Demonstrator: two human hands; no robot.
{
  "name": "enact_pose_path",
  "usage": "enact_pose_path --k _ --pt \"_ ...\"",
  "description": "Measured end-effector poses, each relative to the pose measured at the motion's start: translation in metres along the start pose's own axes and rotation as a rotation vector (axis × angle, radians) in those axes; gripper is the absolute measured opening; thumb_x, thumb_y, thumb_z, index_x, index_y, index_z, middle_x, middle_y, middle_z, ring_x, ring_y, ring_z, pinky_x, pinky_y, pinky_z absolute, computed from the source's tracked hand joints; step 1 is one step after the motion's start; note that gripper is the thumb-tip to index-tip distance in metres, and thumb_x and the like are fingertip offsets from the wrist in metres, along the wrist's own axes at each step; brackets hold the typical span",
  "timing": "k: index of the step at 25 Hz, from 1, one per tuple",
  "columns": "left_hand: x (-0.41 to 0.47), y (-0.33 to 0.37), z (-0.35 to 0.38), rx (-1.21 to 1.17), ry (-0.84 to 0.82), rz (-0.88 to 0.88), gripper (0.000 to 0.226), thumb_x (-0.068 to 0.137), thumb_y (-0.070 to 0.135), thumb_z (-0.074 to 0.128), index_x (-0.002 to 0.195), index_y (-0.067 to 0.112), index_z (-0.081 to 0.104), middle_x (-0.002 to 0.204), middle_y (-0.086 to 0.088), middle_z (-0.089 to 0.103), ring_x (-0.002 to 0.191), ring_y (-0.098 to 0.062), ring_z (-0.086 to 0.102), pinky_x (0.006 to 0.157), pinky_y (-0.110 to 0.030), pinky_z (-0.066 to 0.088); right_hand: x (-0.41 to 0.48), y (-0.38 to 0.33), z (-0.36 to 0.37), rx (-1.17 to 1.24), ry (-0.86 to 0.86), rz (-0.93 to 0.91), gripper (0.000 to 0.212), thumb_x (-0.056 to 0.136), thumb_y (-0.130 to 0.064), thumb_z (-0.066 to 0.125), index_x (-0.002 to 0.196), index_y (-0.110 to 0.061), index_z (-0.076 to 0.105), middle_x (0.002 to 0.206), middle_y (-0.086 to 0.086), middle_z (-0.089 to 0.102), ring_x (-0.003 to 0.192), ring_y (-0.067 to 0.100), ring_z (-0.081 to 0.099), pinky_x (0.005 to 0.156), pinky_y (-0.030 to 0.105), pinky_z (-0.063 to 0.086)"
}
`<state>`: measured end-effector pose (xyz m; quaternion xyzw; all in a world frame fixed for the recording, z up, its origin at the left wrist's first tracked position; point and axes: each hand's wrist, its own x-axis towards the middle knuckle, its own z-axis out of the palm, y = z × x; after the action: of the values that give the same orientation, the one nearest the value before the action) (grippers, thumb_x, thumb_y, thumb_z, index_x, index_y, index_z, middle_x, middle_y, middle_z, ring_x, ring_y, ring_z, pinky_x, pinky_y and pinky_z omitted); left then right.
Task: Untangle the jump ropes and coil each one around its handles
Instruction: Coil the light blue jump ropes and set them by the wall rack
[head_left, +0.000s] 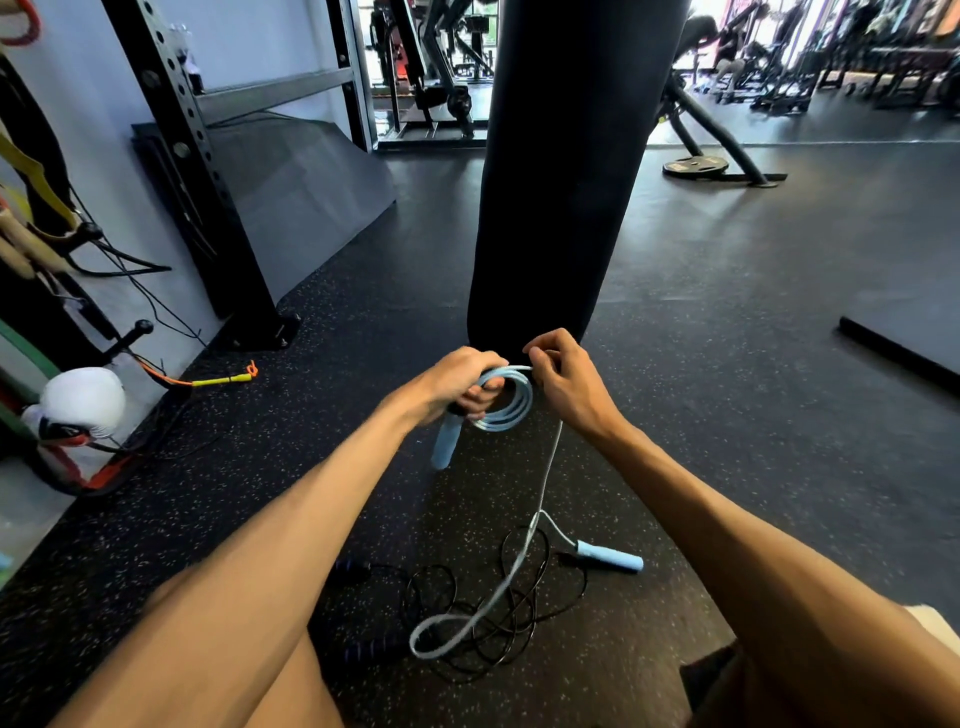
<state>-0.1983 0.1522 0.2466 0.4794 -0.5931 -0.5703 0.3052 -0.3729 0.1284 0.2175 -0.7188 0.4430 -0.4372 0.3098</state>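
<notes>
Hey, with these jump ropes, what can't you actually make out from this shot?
All in the head view:
- Top of blue handle: hidden inside left hand.
- Part of black rope's handles: behind left forearm.
- Whether blue rope and black rope are knotted or only crossing on the floor: strands too thin.

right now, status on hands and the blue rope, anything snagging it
Left hand grips blue handle and coil. Right hand pinches blue rope at the coil. Loose tail and second handle on floor, tail crossing black jump rope tangle.
</notes>
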Motion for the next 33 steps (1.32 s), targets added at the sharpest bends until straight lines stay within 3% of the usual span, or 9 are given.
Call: enact_pose_path --k 6,10,13,15,18,22,25,29,33 --pt "-0.004 0.013 -0.012 -0.643 -0.037 0.110 0.038 0.103 0.029 0.032 0.069 0.014 0.040 0.047 0.006 0.023 0.039 -0.008 0.020 0.048 -0.024 0.031 -0.008 -0.001 0.001 0.172 -0.054 0.243 0.024 0.105 -0.024 0.040 0.112 -0.001 0.045 0.069 0.008 0.057 0.058 0.021 0.056 0.057 0.037 0.047" --pt "0.000 0.018 -0.017 -0.879 0.139 0.237 0.032 0.106 0.025 0.028 0.083 0.011 0.045 0.061 0.001 0.033 0.052 -0.011 0.030 0.064 -0.025 0.033 -0.017 0.000 0.001 0.159 -0.240 0.342 0.014 0.103 -0.019 0.044 0.107 -0.006 0.042 0.070 0.015 0.067 0.062 0.032 0.068 0.062 0.044 0.056" --pt "0.004 0.021 -0.017 -0.884 0.322 0.308 0.029 0.106 0.020 0.028 0.085 0.009 0.044 0.069 -0.003 0.036 0.058 -0.014 0.036 0.066 -0.027 0.037 -0.024 -0.004 0.001 0.094 -0.372 0.423 0.014 0.101 -0.017 0.051 0.104 -0.005 0.045 0.077 0.020 0.072 0.063 0.027 0.071 0.050 0.030 0.055" --pt "0.008 0.021 -0.017 -0.796 0.456 0.344 0.029 0.106 0.017 0.031 0.084 0.007 0.046 0.068 -0.005 0.038 0.058 -0.015 0.039 0.065 -0.029 0.041 -0.027 -0.006 0.002 0.008 -0.420 0.420 0.012 0.100 -0.019 0.055 0.101 -0.008 0.049 0.080 0.016 0.074 0.062 0.019 0.071 0.051 0.024 0.052" --pt "0.016 0.012 -0.016 -0.461 0.660 0.385 0.028 0.105 0.014 0.037 0.082 0.008 0.050 0.062 -0.003 0.048 0.050 -0.013 0.048 0.064 -0.033 0.047 -0.023 -0.001 0.005 -0.102 -0.399 0.276 0.010 0.096 -0.019 0.061 0.093 -0.011 0.055 0.075 0.006 0.070 0.058 0.008 0.067 0.054 0.019 0.051" --pt "0.015 0.001 -0.019 -0.008 0.742 0.396 0.024 0.102 0.017 0.045 0.082 0.012 0.056 0.059 0.002 0.061 0.053 -0.016 0.060 0.065 -0.035 0.052 -0.020 -0.006 0.008 -0.106 -0.407 0.096 0.014 0.099 -0.022 0.056 0.089 -0.013 0.059 0.070 0.001 0.064 0.055 0.007 0.062 0.053 0.021 0.051" --pt "0.011 -0.001 -0.015 0.284 0.681 0.399 0.021 0.099 0.016 0.052 0.080 0.012 0.058 0.063 -0.001 0.065 0.050 -0.012 0.063 0.056 -0.026 0.052 -0.020 -0.013 0.007 -0.095 -0.384 0.045 0.019 0.101 -0.023 0.053 0.090 -0.012 0.062 0.068 0.001 0.059 0.054 0.007 0.057 0.050 0.022 0.049" --pt "0.009 -0.009 -0.007 0.639 0.502 0.333 0.024 0.095 0.021 0.059 0.071 0.017 0.059 0.059 0.006 0.066 0.049 -0.001 0.062 0.051 -0.013 0.043 -0.013 -0.019 0.002 -0.039 -0.278 0.017 0.038 0.104 -0.025 0.045 0.076 -0.008 0.065 0.053 -0.004 0.056 0.043 0.005 0.049 0.045 0.021 0.042" --pt "0.005 -0.011 -0.002 0.686 0.278 0.175 0.030 0.100 0.025 0.052 0.074 0.013 0.061 0.054 0.005 0.065 0.046 -0.001 0.059 0.051 -0.014 0.044 -0.006 -0.016 -0.006 -0.006 -0.154 0.055 0.050 0.106 -0.030 0.039 0.075 -0.001 0.066 0.050 0.000 0.058 0.044 0.009 0.050 0.049 0.023 0.041"
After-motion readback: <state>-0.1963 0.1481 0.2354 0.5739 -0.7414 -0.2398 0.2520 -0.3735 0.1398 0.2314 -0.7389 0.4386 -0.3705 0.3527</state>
